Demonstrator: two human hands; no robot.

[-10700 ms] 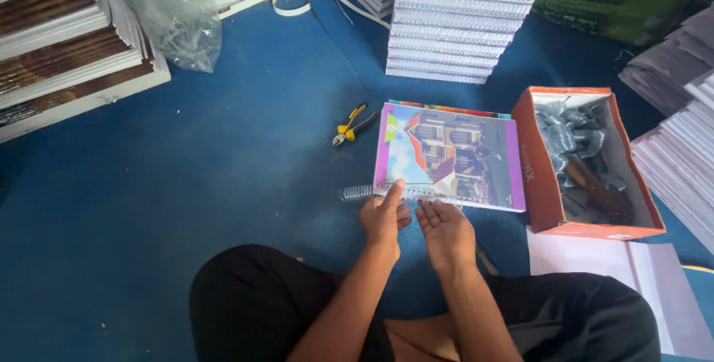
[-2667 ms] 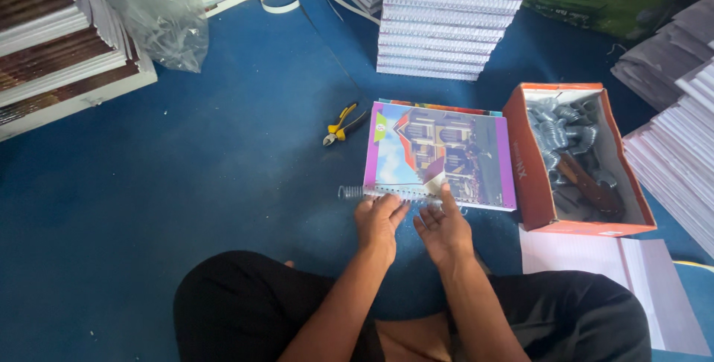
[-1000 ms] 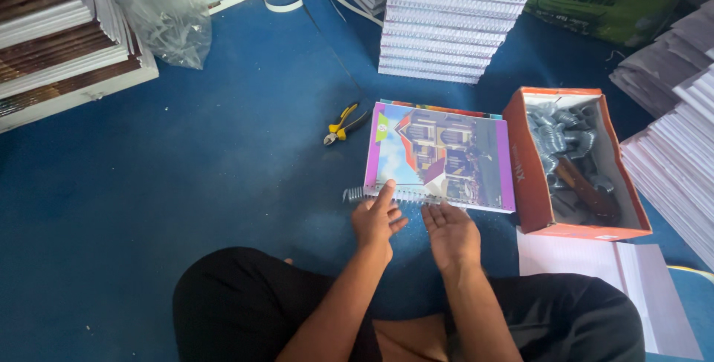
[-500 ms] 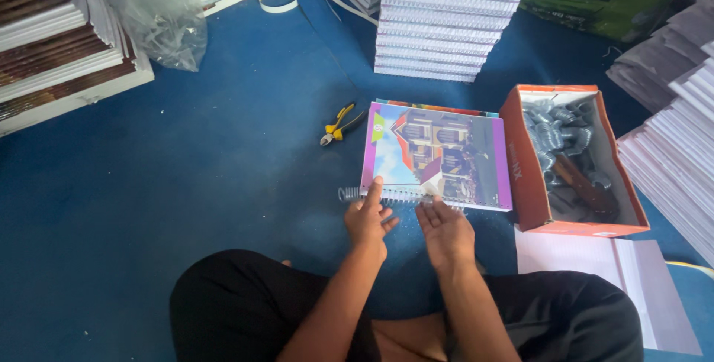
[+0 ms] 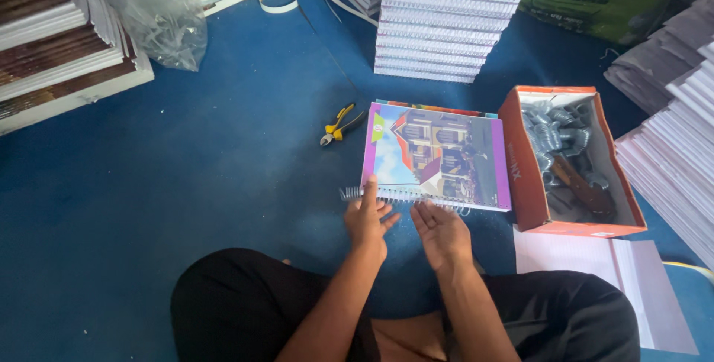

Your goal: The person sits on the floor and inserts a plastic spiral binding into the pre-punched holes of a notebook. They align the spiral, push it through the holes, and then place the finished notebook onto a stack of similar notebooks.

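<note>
A notebook (image 5: 439, 155) with a colourful picture cover lies on the blue floor in front of me. Along its near edge runs a metal spiral wire (image 5: 405, 197), and its left end sticks out past the cover. My left hand (image 5: 368, 218) rests its fingertips on the spiral near the left corner. My right hand (image 5: 440, 232) is beside it, fingers spread, touching the spiral near the middle. Neither hand grips anything.
Yellow-handled pliers (image 5: 338, 124) lie left of the notebook. An orange box (image 5: 520, 176) of spiral wires sits to the right. A tall stack of bound notebooks (image 5: 446, 20) stands behind, more stacks (image 5: 669, 154) at right, white sheets (image 5: 595, 273) near my right knee, books (image 5: 52, 50) at left.
Both hands have stayed at the notebook's near edge, shifting slightly along the spiral; the fingers of both are now more spread. The notebook has not moved.
</note>
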